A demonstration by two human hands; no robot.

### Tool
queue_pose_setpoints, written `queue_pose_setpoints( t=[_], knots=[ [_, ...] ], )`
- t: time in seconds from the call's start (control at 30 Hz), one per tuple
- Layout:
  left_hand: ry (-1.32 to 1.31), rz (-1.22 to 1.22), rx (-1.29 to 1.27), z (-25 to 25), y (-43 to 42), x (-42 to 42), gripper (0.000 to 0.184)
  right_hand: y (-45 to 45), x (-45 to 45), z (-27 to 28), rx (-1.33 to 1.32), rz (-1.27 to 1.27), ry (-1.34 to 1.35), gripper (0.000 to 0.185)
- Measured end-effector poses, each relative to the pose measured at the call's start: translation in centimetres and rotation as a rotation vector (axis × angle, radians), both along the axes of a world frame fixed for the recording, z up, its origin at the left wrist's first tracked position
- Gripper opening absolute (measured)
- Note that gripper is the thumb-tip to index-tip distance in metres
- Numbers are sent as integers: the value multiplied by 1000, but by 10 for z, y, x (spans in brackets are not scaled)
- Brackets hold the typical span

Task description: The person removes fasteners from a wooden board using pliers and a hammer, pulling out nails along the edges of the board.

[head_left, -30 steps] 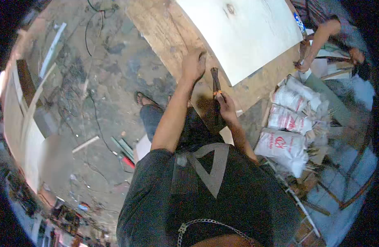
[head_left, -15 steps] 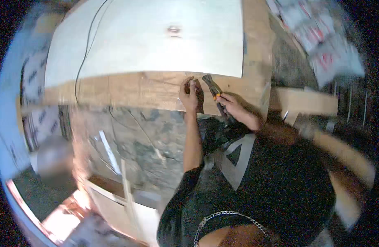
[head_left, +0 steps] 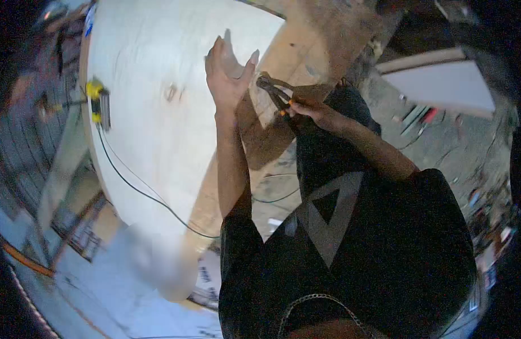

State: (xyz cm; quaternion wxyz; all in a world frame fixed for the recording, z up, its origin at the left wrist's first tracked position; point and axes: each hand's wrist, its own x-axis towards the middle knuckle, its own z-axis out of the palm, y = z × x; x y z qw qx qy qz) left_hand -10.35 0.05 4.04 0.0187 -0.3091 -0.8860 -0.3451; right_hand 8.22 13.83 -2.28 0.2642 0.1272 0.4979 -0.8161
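Note:
My left hand (head_left: 226, 85) is raised over the white sheet (head_left: 147, 51), its thumb and fingers spread apart and nothing in it. To its right, my right hand (head_left: 314, 114) is closed around the handles of dark pincers with orange on the grips (head_left: 278, 96). The head of the pincers points up and left, over the bare wooden edge of the board (head_left: 294, 53) under the sheet. Whether the jaws touch the wood I cannot tell.
A yellow tool (head_left: 95, 101) lies at the sheet's left edge, with a dark cord (head_left: 141, 192) curving across toward me. A white panel (head_left: 441, 85) lies at the right, near scattered small items on the floor. A blurred pale shape (head_left: 158, 260) covers the lower left.
My view has turned, so the sheet now slants and the yellow tool shows. My left hand has gone from curled fingers to spread ones, farther over the sheet. The pincers stay in my right hand.

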Motion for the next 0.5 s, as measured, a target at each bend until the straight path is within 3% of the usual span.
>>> queue_pose_setpoints(
  t=[0.03,0.17,0.27,0.33,0.5],
  knots=[
    [79,-57,-99,-7,7,-2,72,-5,1,3,77,36,25,41],
    [118,-140,-240,-15,8,3,75,-24,19,42,-280,-142,-276,50],
    [-9,-152,-123,-12,10,7,75,-38,26,36,-280,-246,-210,53],
    [-3,-194,-176,0,1,4,70,-43,24,49,-286,-231,-198,41],
    [-109,-320,-23,-2,-14,-17,68,-62,3,47,-331,-273,-37,49]
  ],
)
